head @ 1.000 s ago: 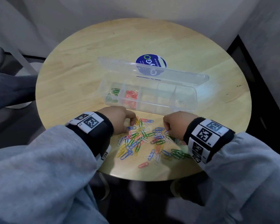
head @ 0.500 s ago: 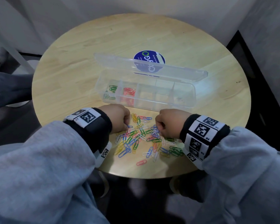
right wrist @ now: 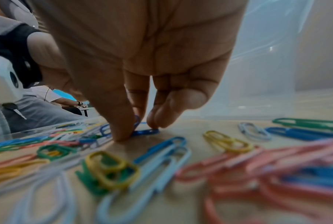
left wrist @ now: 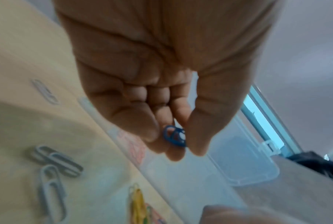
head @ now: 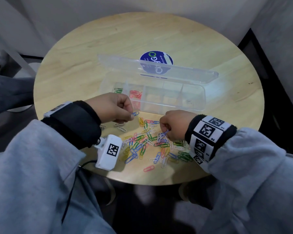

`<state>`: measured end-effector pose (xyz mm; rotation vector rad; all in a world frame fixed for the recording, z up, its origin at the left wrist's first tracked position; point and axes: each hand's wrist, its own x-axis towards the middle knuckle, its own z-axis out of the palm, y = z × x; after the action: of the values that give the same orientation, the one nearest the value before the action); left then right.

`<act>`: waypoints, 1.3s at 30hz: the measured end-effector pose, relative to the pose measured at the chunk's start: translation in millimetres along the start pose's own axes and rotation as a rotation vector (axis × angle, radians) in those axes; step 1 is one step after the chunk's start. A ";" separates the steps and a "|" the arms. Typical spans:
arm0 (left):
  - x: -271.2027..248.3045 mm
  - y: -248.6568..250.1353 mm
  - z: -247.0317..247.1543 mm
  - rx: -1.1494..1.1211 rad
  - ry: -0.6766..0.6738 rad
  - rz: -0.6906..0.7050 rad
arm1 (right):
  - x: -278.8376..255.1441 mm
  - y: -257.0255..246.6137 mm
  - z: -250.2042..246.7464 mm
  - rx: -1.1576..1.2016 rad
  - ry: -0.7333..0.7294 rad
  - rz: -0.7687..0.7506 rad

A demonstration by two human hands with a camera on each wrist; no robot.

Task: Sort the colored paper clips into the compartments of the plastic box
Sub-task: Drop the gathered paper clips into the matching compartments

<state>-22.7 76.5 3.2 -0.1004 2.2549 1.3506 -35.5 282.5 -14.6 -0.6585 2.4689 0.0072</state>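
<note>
A clear plastic box (head: 200, 105) lies open on the round table, with green clips (head: 118, 90) in its leftmost compartment and red clips (head: 136, 94) in the one beside it. A pile of colored paper clips (head: 145, 142) lies in front of the box. My left hand (head: 130, 114) is lifted just before the box's near wall and pinches a blue clip (head: 135, 113) (left wrist: 174, 137) between thumb and fingers. My right hand (head: 165, 133) is down in the pile, its thumb and fingers pinching a blue clip (head: 164, 132) (right wrist: 142, 131) at the table surface.
The box lid (head: 159, 68) stands open behind the compartments, over a round blue sticker (head: 156, 60). Three box compartments on the right look empty. The table edge (head: 142, 183) is close to my body. Dark floor lies to the right.
My left hand has risen from the pile towards the box with a blue clip pinched. My right hand has shifted slightly and now pinches a blue clip in the pile.
</note>
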 end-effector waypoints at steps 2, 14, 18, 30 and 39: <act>0.1 0.1 -1.1 -0.086 -0.022 -0.024 | 0.3 -1.6 -0.2 -0.024 -0.022 -0.006; -11.6 -2.2 30.8 0.629 -0.110 -0.080 | -4.6 -1.5 -2.5 0.013 -0.052 0.031; -12.7 -7.4 33.4 0.424 -0.170 -0.130 | -6.2 4.7 -4.6 0.121 0.006 0.063; -30.6 -0.9 39.6 0.508 -0.039 -0.117 | -28.6 22.6 4.1 1.163 0.066 -0.030; -50.6 -2.6 65.0 0.883 0.000 -0.130 | -59.7 20.8 8.6 1.783 0.110 0.014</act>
<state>47.0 120.4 -0.4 0.0601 2.5746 0.2104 2.1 329.2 7.4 0.1978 1.5631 -1.9044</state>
